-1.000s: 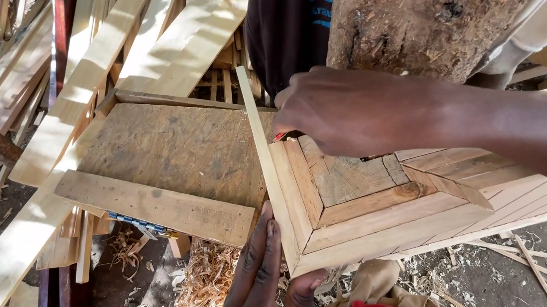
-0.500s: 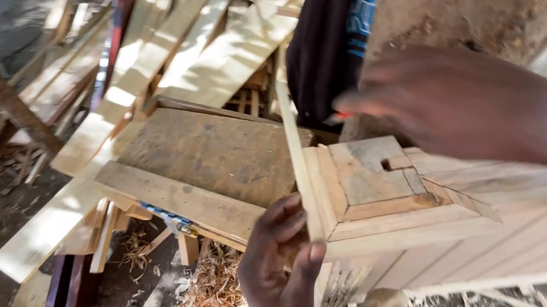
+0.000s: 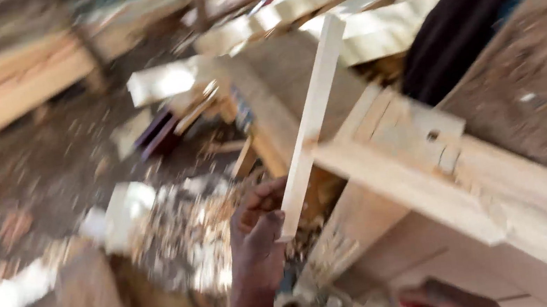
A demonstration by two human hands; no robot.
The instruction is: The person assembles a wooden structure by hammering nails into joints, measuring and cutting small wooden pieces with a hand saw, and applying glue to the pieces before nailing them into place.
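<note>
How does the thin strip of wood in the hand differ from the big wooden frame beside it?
The thin strip is one slim, plain piece, standing nearly upright in the left hand. The wooden frame is broad, built from several joined boards, with a notch cut in it, and no hand grips it. Both are pale, unpainted wood.

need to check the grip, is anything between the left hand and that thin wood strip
Nothing visible. The left hand grips the lower end of the thin wood strip directly; the strip leans against the corner of the wooden frame.
</note>
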